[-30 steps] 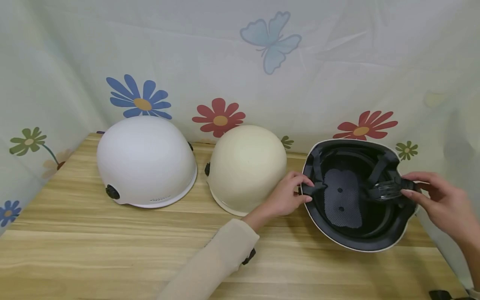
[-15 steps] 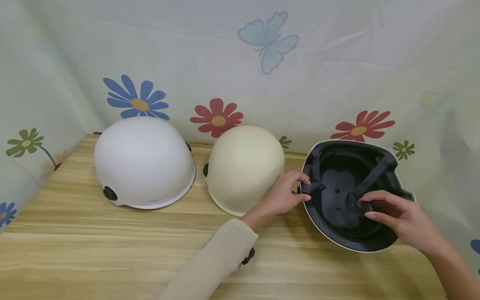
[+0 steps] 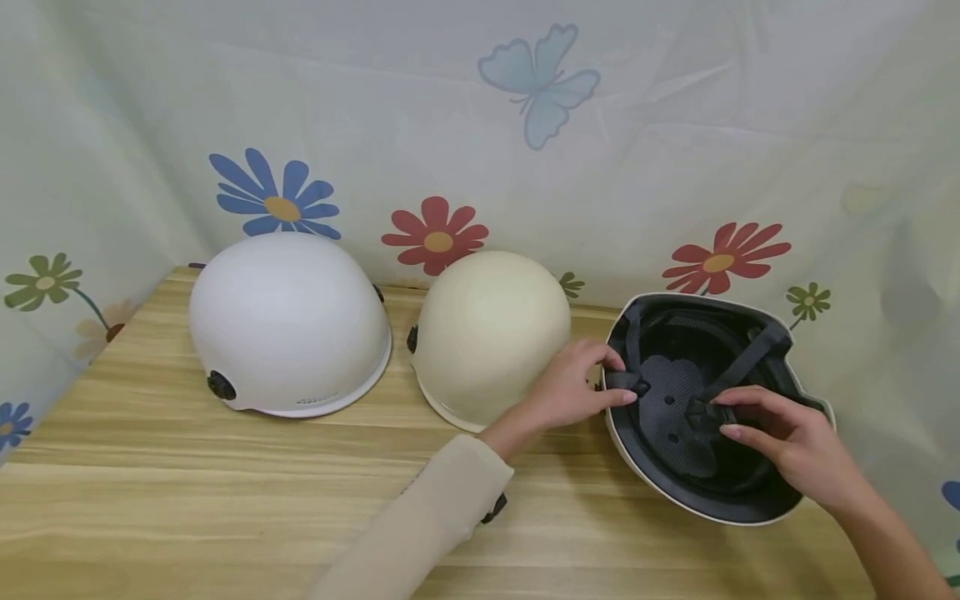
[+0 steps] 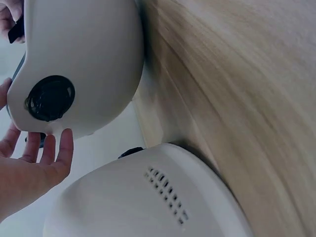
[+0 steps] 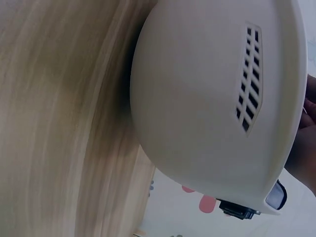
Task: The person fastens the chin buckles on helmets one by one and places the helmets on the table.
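Observation:
An upturned helmet (image 3: 701, 508) with a pale shell and black lining lies at the right of the head view, its opening facing me. My left hand (image 3: 570, 387) grips its left rim, thumb at the black strap inside and fingers against the outer shell. Over the opening, my right hand (image 3: 795, 442) pinches the black buckle (image 3: 705, 417) of the chin strap (image 3: 746, 362) between thumb and fingertips. Behind the buckle is a grey mesh pad (image 3: 663, 396). In the right wrist view, the vented shell (image 5: 207, 89) hides most of that hand.
A cream helmet (image 3: 491, 325) stands dome up just left of the upturned one, partly behind my left hand. Farther left is a white helmet (image 3: 288, 317), also dome up. All rest on a wooden table (image 3: 225, 500) before a flower-printed curtain (image 3: 420, 108).
My right hand has moved left from the helmet's right rim to over its opening, bringing the buckle along. The helmet has tipped slightly downward. My left hand stays at the left rim.

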The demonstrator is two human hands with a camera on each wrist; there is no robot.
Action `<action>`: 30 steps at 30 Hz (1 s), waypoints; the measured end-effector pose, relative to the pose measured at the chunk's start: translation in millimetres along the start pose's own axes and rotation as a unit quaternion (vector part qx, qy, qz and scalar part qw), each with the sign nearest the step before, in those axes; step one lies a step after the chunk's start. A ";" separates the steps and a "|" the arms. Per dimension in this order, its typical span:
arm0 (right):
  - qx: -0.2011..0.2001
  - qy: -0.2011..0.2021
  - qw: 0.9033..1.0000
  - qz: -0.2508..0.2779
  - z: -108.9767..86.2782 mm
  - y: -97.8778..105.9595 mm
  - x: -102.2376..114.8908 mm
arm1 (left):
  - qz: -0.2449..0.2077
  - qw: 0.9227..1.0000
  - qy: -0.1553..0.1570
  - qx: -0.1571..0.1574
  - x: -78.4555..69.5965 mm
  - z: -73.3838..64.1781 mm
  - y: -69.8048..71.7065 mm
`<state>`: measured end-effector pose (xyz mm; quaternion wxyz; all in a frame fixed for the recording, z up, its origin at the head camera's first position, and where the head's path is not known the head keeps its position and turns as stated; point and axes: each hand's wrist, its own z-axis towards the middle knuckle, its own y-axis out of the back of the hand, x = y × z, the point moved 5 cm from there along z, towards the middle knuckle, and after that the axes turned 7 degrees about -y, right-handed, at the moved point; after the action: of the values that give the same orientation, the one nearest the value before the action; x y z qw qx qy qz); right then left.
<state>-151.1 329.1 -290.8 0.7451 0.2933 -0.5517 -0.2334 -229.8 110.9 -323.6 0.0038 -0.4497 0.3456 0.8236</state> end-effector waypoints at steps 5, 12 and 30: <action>-0.016 -0.006 1.000 -0.001 -3.7 -2.3 -1.9 | 0.040 0.999 -0.021 0.029 -6.8 0.5 -0.6; -0.031 -0.007 0.999 -0.003 -3.3 1.0 -6.9 | 0.050 0.998 -0.025 0.042 -11.7 3.2 1.2; -0.032 -0.086 0.996 -0.009 -4.2 24.8 -18.8 | 0.038 0.998 -0.012 0.052 -21.0 9.3 -2.6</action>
<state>-151.7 360.3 -287.4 0.7017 0.2531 -0.6031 -0.2823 -223.4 124.6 -306.1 0.0004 -0.4260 0.4050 0.8090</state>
